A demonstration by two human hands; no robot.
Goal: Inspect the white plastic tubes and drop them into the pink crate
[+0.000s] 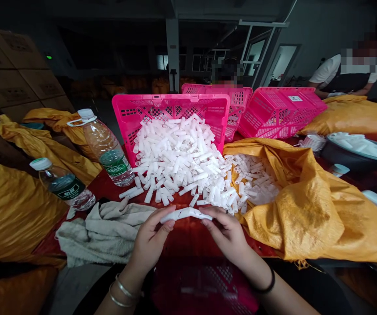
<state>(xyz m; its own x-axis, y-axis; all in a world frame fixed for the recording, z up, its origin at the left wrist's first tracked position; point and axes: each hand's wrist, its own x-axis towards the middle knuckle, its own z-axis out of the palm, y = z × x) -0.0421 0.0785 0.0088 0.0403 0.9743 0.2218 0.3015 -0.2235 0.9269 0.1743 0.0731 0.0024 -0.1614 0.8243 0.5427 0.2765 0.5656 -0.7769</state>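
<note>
Between my two hands, just above the table's near edge, a curved row of short white plastic tubes (188, 213) is held end to end. My left hand (155, 229) pinches its left end between thumb and fingers. At the right end my right hand (223, 227) grips it the same way. Small dark marks show on the tubes. Right behind them a large heap of loose white tubes (178, 157) spills from a tipped pink crate (118, 116) onto the red table (183, 247). Some lie close to my fingertips.
A grey cloth (99, 232) and two water bottles, a large one (107, 148) and a small one (65, 186), stand left. An orange woven sack (293, 210) holding tubes lies right. Further back are a pink crate (280, 111), a dark basin (355, 151) and a person (332, 74).
</note>
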